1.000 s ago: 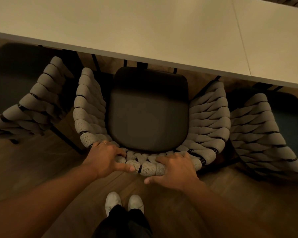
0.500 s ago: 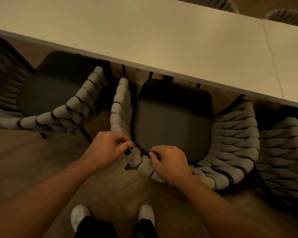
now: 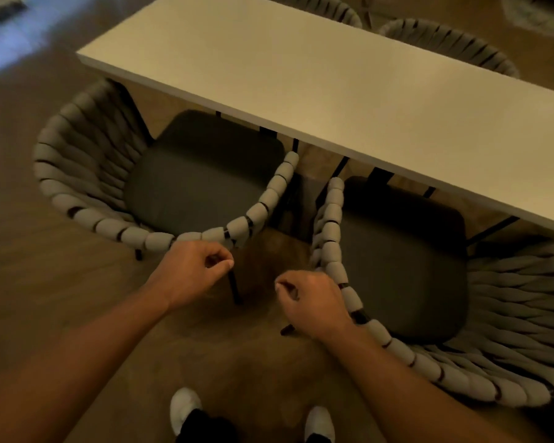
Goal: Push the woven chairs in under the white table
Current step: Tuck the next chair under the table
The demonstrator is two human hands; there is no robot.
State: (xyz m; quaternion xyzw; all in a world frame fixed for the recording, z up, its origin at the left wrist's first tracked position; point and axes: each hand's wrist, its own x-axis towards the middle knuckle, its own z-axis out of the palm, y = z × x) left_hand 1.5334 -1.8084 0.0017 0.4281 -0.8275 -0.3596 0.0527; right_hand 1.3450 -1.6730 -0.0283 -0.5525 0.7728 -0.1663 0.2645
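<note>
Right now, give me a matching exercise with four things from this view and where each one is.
Things:
1. left hand
2. right hand
3. white table
4. white shoes

Places:
A. above the front edges of both seats
B. at the rim of the right chair
C. on the floor, bottom of view
D. by the rim of the left chair

Pairs: 1-D, 2-B, 3-A, 4-C

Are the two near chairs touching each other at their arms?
Apart. The head view shows a strip of floor and dark legs between the left chair and the right chair along their facing arms.
</note>
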